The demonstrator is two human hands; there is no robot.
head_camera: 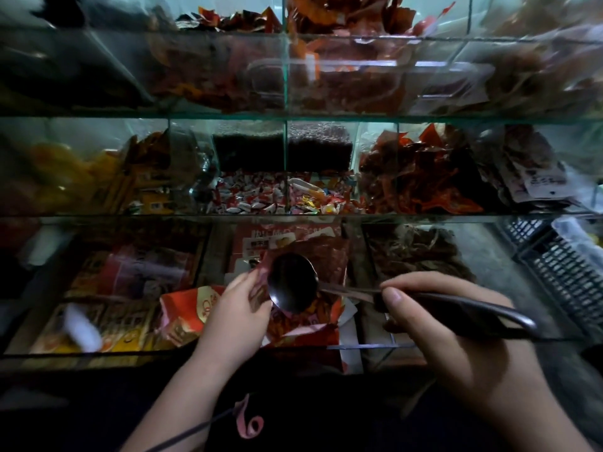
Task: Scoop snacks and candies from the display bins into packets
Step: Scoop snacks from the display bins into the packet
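black slatted crate (561,269) | far right | pink loop (249,422), perhaps ribbon | bottom

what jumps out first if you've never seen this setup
The dark metal scoop at bottom centre, gripped by the right hand, hangs over a red packet the left hand holds. Behind, the middle tier's bright wrapped candies stand out in the glass bins.

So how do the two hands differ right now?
The left hand pinches the edge of a red packet; the right hand curls round the dark handle of a ladle. The left hand reaches farther in, by the ladle's bowl; the right hand stays nearer the camera. Both are bare, and each holds something.
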